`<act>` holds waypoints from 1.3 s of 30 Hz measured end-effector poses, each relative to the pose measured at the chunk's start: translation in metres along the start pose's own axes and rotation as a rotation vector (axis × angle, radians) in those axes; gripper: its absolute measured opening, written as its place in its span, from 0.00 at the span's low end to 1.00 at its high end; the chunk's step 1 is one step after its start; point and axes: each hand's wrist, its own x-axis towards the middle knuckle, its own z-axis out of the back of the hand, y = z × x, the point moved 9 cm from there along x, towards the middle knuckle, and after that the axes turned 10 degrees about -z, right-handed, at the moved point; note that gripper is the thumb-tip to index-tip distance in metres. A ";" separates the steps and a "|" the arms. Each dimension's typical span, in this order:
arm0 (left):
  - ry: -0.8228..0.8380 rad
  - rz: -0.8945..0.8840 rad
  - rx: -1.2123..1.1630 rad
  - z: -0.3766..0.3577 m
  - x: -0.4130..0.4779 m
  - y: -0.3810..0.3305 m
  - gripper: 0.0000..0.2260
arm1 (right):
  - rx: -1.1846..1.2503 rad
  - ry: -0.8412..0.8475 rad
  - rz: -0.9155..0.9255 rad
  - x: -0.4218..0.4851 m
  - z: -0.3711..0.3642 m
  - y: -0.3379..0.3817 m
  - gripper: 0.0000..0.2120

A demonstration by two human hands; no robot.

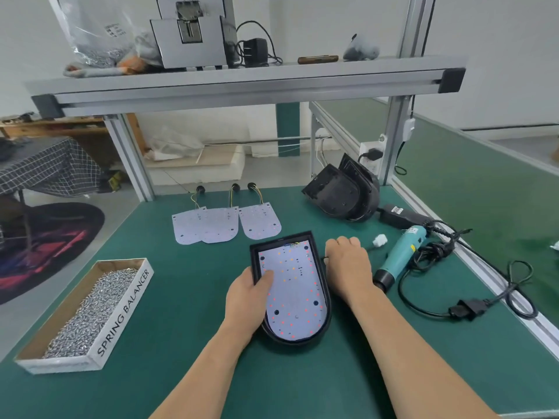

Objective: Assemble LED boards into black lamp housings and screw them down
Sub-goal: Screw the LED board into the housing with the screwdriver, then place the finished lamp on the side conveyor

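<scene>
Head view: the board (295, 294) sits inside the housing (281, 238), mid-table toward the front edge. The left hand (246, 293) grips the housing's left rim, thumb pressing on the board. The right hand (348, 263) lies knuckles-up just beside the right rim, fingers curled under (whether they hold anything I cannot tell). Seating looks done and screwing not begun, since the dark holes seem bare. Next calls for a screw from the box (124, 316) by the left edge and the driver (402, 252) near the right edge, with the board aligned over its holes.
</scene>
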 end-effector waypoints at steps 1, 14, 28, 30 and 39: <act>-0.021 -0.003 -0.006 0.002 0.001 0.003 0.09 | 0.045 0.020 0.029 -0.002 0.000 0.004 0.03; -0.277 -0.050 -0.060 0.019 0.000 0.007 0.08 | 0.871 0.535 -0.152 -0.034 0.000 0.016 0.29; -0.407 -0.113 -0.138 0.034 -0.008 0.000 0.11 | 1.315 0.593 -0.150 -0.072 -0.021 0.024 0.15; -0.441 -0.095 -0.191 0.036 -0.008 0.005 0.11 | 1.313 0.483 -0.156 -0.072 -0.014 0.021 0.13; -0.263 -0.129 0.038 0.022 0.005 0.012 0.07 | 1.696 0.113 -0.205 -0.079 0.033 -0.011 0.12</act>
